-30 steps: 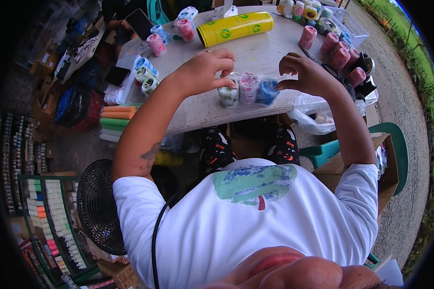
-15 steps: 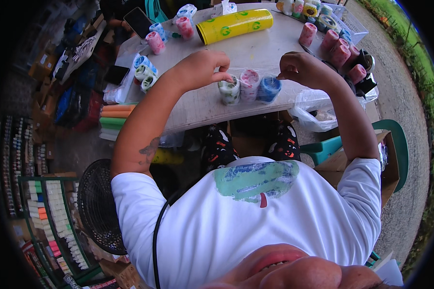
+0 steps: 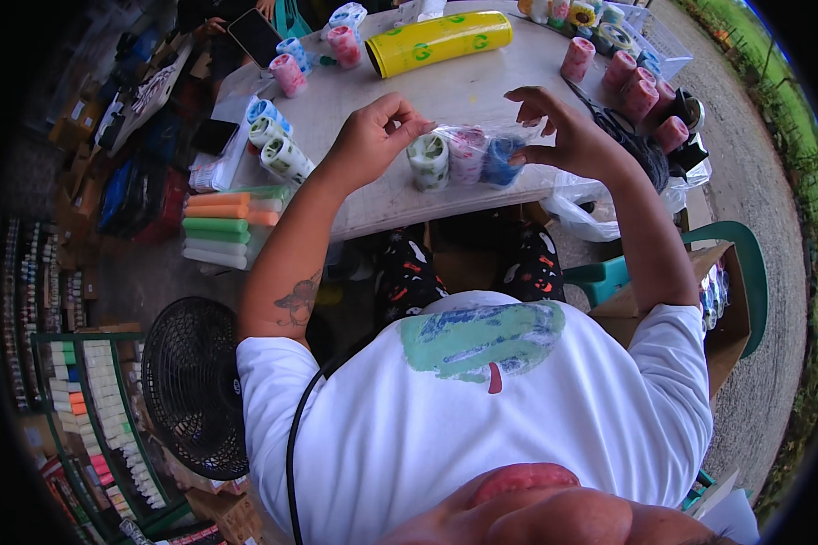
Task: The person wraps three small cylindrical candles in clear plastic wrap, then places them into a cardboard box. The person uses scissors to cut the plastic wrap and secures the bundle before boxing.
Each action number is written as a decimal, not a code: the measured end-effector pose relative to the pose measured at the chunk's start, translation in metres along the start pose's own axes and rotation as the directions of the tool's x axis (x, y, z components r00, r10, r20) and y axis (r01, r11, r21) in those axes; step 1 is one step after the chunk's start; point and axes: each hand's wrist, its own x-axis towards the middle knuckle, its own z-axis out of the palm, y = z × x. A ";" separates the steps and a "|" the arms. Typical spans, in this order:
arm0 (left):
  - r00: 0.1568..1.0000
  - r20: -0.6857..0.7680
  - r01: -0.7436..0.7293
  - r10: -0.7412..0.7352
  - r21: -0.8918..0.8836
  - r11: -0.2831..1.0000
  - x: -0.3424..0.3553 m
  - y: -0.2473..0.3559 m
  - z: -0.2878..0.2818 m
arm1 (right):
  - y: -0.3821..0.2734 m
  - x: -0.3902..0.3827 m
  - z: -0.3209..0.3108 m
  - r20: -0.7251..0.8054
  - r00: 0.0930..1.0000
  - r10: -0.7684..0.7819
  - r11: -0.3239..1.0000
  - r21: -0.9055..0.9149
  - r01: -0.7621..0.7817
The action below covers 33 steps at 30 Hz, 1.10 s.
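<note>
Three short patterned cylinders stand side by side near the table's front edge: a green-and-white one (image 3: 428,163), a pink-and-white one (image 3: 466,156) and a blue one (image 3: 503,162). Thin clear plastic film (image 3: 454,133) lies over and around them. At its left end, my left hand (image 3: 377,134) pinches the film between thumb and fingers, just above the green-and-white cylinder. My right hand (image 3: 568,136) is beside the blue cylinder, fingers raised and apart. Its thumb reaches the blue cylinder's upper side; whether it touches film there is hard to see.
Beyond my hands lies a yellow film-wrapped roll (image 3: 441,43). Pink cylinders (image 3: 639,98) and a dark bundle (image 3: 641,150) sit to the right. More patterned cylinders (image 3: 286,159) and orange and green sticks (image 3: 216,212) are at the left. A plastic bag (image 3: 582,209) hangs at the front edge.
My right hand has opened from a pinch, its fingers spreading and its thumb coming to the blue cylinder. My left hand still pinches at the film's left end.
</note>
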 end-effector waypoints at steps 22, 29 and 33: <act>0.998 -0.048 0.031 -0.035 -0.090 0.996 -0.003 0.016 0.013 | 0.005 0.000 0.021 -0.112 0.921 0.373 0.881 0.355 -0.314; 0.976 -0.101 -0.151 0.194 0.333 0.931 -0.003 0.016 0.021 | 0.003 -0.006 0.034 -0.059 0.853 0.519 0.670 0.648 -0.363; 0.951 -0.259 -0.078 0.168 0.326 0.942 -0.011 0.011 0.026 | 0.000 -0.010 0.042 -0.080 0.846 0.526 0.612 0.727 -0.311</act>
